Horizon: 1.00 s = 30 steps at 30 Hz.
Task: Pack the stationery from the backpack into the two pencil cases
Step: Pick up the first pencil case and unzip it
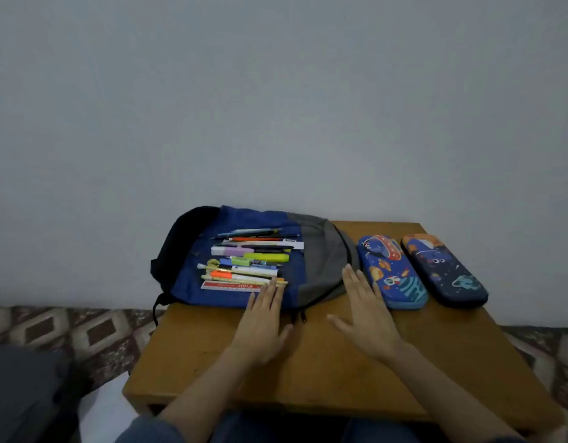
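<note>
Head view, lower centre: the left hand (263, 327) lies open, fingertips at the colourful stationery pile (250, 260) on a blue-grey fabric backpack (317, 260). The right hand (365, 318) is open beside a light-blue space-print pencil case (391, 273) on the brown wooden table (340, 372).

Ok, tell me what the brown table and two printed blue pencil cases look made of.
Brown table: likely varnished wood, given faint grain and dull sheen. Brighter blue space-print pencil case and darker navy pencil case: probably moulded foam shells under printed fabric, judging by domed lids.
</note>
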Available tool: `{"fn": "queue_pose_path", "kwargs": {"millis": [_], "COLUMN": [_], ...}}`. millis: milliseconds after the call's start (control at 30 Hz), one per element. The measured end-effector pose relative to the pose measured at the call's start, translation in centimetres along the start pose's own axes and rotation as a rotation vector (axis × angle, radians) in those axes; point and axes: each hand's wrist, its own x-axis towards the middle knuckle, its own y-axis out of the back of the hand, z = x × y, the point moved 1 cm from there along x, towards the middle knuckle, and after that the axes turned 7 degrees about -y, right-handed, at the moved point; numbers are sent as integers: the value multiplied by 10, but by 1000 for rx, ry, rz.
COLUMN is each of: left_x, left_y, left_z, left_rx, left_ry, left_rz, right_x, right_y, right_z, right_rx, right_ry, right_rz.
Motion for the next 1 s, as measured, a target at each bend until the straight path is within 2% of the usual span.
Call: {"fn": "queue_pose_path", "kwargs": {"millis": [100,233,533,800,1000], "left_x": [-8,-13,-17,-16,-10], "left_y": [-14,-30,-48,-47,-45], "left_z": [-1,-2,-3,-5,5], "left_rx": [-15,-44,-33,-114,-62], "left_ry": [20,24,27,41,100], "left_rz": [-86,-111,-77,-38,-59], "right_x": [-7,-19,-20,-20,-20], "right_y": [-17,-45,-68,-71,-62], "right_z": [-1,0,9,11,7], "right_rx": [-31,-10,-65,-55,-31], "right_ry": [-4,-18,-15,-14,-21], "right_rz": [-135,-254,-170,-200,-259]}}
